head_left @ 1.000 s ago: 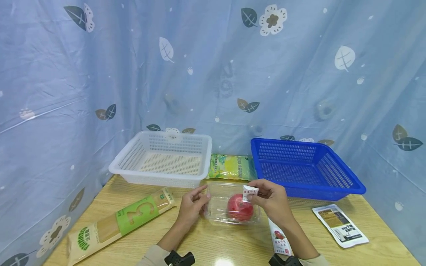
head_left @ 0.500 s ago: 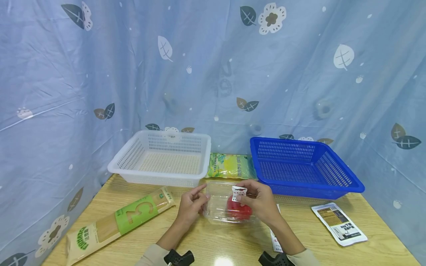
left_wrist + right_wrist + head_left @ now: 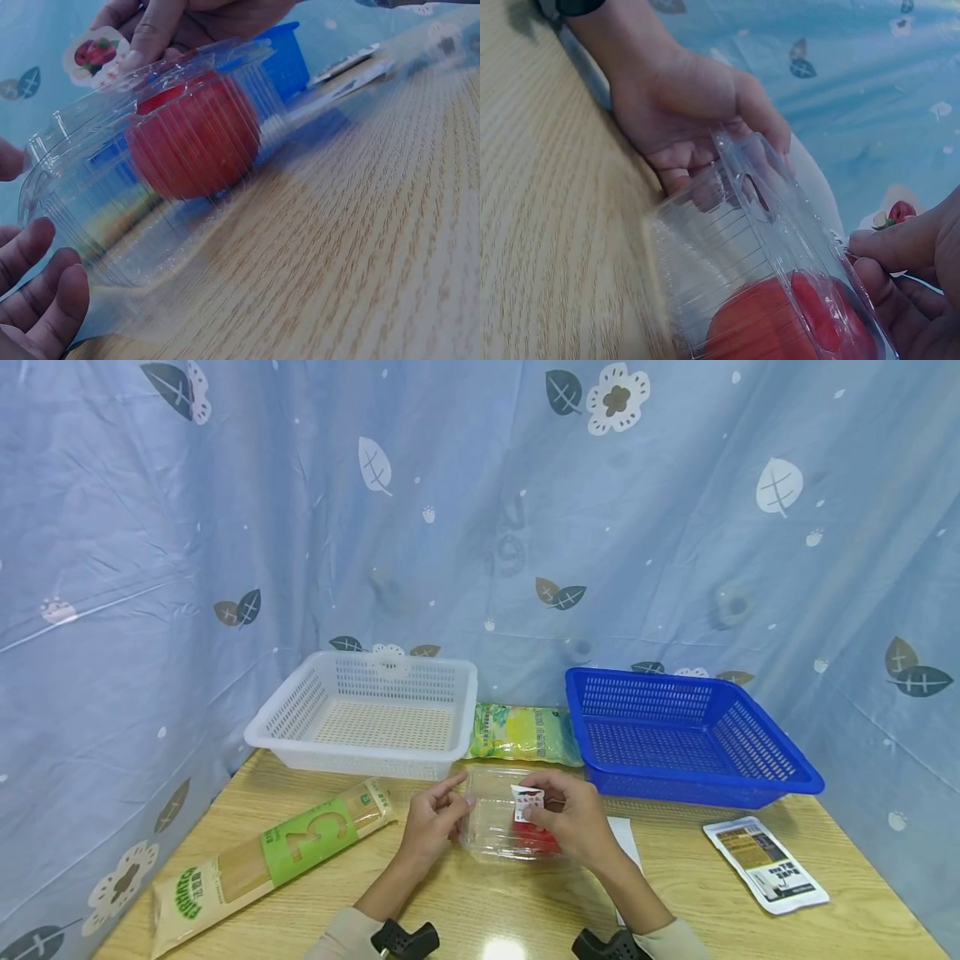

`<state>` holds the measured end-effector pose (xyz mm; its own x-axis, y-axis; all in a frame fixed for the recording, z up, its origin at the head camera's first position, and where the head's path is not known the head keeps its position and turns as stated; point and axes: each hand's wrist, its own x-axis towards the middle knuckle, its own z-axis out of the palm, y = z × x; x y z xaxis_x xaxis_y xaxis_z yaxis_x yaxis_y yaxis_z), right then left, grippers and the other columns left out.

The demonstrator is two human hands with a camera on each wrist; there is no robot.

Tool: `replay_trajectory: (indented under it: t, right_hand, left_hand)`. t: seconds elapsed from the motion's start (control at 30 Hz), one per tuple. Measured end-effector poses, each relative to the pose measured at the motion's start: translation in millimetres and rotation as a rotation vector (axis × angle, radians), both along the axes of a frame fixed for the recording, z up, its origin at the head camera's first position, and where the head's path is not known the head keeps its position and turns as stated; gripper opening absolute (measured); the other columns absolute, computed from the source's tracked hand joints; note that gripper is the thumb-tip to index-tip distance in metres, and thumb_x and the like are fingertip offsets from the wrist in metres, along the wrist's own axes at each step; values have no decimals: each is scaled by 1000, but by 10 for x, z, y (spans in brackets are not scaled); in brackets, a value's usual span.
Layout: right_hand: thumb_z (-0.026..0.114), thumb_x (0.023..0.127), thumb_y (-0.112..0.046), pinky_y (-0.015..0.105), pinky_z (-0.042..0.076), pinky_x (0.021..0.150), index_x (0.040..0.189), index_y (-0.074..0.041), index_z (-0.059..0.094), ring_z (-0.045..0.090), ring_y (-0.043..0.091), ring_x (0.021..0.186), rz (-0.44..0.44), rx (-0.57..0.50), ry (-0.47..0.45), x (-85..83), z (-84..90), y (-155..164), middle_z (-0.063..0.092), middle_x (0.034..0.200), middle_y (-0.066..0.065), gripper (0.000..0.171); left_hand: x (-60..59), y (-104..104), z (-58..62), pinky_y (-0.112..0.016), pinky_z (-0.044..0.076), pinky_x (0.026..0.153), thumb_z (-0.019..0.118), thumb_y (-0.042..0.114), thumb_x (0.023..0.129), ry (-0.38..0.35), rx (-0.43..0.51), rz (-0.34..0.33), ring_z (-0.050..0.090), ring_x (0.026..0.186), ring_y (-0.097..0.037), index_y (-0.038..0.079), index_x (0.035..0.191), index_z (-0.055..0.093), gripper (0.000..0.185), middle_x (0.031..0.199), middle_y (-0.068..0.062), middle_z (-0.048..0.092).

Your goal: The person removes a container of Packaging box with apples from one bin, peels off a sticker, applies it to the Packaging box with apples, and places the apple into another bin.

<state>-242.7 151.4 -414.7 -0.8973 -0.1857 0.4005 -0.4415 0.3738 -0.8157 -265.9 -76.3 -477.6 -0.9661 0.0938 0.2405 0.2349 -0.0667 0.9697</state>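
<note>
Clear box: a thin clamshell box (image 3: 501, 817) lies near the front middle of the table (image 3: 525, 910), lid closed over a red fruit (image 3: 534, 837) — the left-wrist view shows the fruit (image 3: 193, 141) resting on the box floor.
Label: a small white sticker (image 3: 527, 803) with a fruit picture sits above the lid, pinched in the right hand (image 3: 572, 823); it shows as the picture tab (image 3: 96, 54) in the left-wrist view.
Right hand: thumb and forefinger are closed together on the sticker, the other fingers curled over the right end of the lid.
Left hand: the left hand (image 3: 433, 823) rests against the box's left end, fingers bent round its edge, forefinger pointing out — a light steadying touch, not a firm clamp.
Risk, box: the plastic looks slick and flimsy; I judge that pressing down on the lid could make the box skid right or buckle, since only the left end is braced.
Risk, label: if the sticker is tacky, it may crease or cling to the fingertips and go on crooked.
Risk, fruit: a round fruit could roll inside and shift the weight if the box tips.
Around: a pasta packet (image 3: 270, 857) lies left, a white basket (image 3: 369, 717) and blue basket (image 3: 682, 740) stand far, with a green bag (image 3: 522, 735) between them; a sachet (image 3: 765, 865) lies right.
</note>
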Motion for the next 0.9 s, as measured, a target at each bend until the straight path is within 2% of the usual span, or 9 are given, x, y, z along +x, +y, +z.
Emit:
replay_trajectory:
  t: [0.3,0.57,0.9]
  right_hand:
    - [82,73,10,22,56,64,101,-11,75,57,6,65,-38,97,62,7,-4,-37,65,73,-4,35]
    - [84,71,11,22,52,55,100,-11,75,53,3,58,-46,156,157,13,-18,-68,55,65,-9,38]
    - [86,67,12,19,48,51,97,-11,75,48,-1,58,-78,242,289,25,-51,-122,55,69,-11,39]
  left_hand:
    - [-16,-3,-14,-19,47,47,66,5,94,-10,6,-11,54,53,-12,-5,139,56,47,70,-3,60]
    - [-8,4,5,-19,46,47,65,2,94,-17,1,10,53,53,-11,-4,139,57,46,70,-2,59]
    - [3,12,15,-19,46,47,67,4,92,-22,21,19,53,53,-12,-4,139,57,49,69,-4,59]
